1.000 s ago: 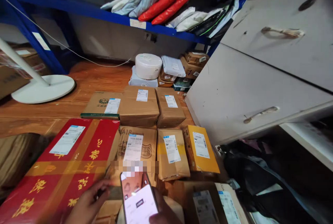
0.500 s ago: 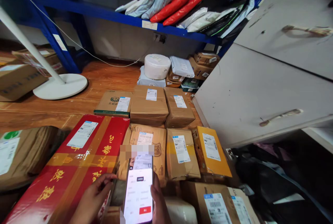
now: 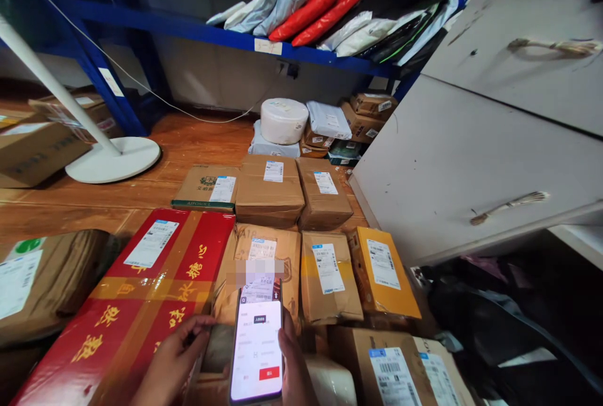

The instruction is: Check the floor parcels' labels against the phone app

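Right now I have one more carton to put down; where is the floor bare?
Bare wooden floor lies between the white round lamp base, the white paper roll and the brown cardboard parcels. A narrower strip runs before the big red carton. From there to the grey cabinet it is packed; right hand holds the phone.

The phone (image 3: 257,349) has a smooth glass face that glows. The big red box (image 3: 127,305) is cardboard under shiny tape. At two o'clock from it lie brown cardboard boxes (image 3: 269,189) with white paper labels — dull and a bit crumpled. The floor (image 3: 188,142) is glossy wood. At twelve o'clock, soft plastic bags (image 3: 325,10) shine on a painted metal shelf (image 3: 188,26). The grey cabinet (image 3: 471,154) looks matt and scuffed — its handle (image 3: 509,207) is worn metal.
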### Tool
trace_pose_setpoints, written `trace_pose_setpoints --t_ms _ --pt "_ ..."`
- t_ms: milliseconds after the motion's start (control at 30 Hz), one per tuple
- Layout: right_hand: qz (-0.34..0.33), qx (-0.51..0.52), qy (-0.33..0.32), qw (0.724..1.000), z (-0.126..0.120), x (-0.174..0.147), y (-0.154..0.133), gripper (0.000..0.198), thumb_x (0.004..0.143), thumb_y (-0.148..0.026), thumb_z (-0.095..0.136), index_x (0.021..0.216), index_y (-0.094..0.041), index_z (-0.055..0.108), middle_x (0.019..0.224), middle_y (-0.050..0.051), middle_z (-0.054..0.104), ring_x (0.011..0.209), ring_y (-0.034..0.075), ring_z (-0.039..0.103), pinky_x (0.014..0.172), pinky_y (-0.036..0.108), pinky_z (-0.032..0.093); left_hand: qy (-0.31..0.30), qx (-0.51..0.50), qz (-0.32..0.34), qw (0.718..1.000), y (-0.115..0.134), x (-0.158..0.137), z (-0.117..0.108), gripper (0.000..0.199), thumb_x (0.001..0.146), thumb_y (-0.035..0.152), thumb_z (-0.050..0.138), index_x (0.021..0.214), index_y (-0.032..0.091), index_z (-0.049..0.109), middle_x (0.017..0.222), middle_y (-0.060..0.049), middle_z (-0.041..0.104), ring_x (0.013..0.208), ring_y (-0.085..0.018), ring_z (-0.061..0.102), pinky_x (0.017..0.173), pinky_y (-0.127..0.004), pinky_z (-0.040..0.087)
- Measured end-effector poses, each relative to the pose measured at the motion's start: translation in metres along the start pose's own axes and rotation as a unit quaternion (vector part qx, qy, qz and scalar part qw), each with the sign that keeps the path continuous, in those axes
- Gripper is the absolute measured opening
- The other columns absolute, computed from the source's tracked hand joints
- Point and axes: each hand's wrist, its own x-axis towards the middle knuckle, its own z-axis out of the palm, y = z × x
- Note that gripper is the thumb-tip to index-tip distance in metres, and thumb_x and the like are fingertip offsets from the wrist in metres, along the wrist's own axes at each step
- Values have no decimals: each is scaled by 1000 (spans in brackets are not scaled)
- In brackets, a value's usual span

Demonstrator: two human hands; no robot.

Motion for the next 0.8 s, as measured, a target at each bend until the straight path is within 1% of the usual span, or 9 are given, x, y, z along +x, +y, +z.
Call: trace_pose_setpoints --t_ms 100,200,267,333,400,500,600,667,800 --pt "1 25 -5 1000 3 -1 -3 58 68 -55 69 113 -25 47 103 7 67 84 28 65 62 42 57 -15 -11 10 1000 -11 4 1 46 60 58 54 86 21 61 78 -2 67 87 -26 64 78 -34 49" --pt "-6 28 -5 1000 5 -1 -7 54 69 -52 69 112 -25 51 104 5 69 90 27 65 72 42 56 -16 -4 18 1000 -20 8 1 45 63 58 53 88 22 62 78 -2 66 90 -27 63 80 -34 48" --pt "-3 36 -24 999 5 -2 -12 53 65 -42 72 111 -25 52 106 5 70 98 28 65 81 43 54 -17 -2 18 1000 -22 9 1 45 64 58 53 89 22 62 78 -2 66 90 -26 63 80 -34 48" --pt "19 23 -71 997 5 -4 -17 62 57 -25 69 116 -24 49 107 7 71 101 31 64 81 47 54 -22 -8 23 999 -23 8 1 45 65 57 53 90 21 62 78 -2 67 89 -26 63 79 -34 48" --pt "63 -15 -102 993 5 -8 -22 77 52 -16 60 126 -24 40 109 9 70 99 34 65 69 48 56 -19 -15 30 999 -23 7 2 44 66 57 53 90 20 63 78 -2 67 87 -26 63 79 -34 48" --pt "102 -47 -76 991 5 -15 -24 90 52 -12 54 137 -26 25 121 9 65 103 33 64 62 42 57 -12 -24 34 999 -22 6 2 44 66 56 54 89 19 64 80 -4 68 87 -26 63 77 -34 48" --pt "80 -32 -45 995 9 -19 -23 91 49 -11 52 136 -21 26 128 10 62 112 31 60 76 41 54 -11 -39 31 999 -18 4 3 43 65 55 55 87 19 64 80 -4 68 85 -25 63 76 -34 48" --pt "72 -35 -40 996 11 -21 -22 90 49 -12 51 135 -17 25 125 12 65 111 30 61 81 40 51 -3 -40 26 999 -16 3 3 42 63 54 56 86 19 64 76 -4 67 84 -26 62 76 -34 48" --pt "75 -43 -50 995 7 -17 -14 88 48 -13 53 132 -19 26 116 10 70 101 30 67 69 36 51 8 -47 29 998 -17 0 5 42 63 53 55 84 18 63 80 -6 67 82 -25 61 75 -35 46"
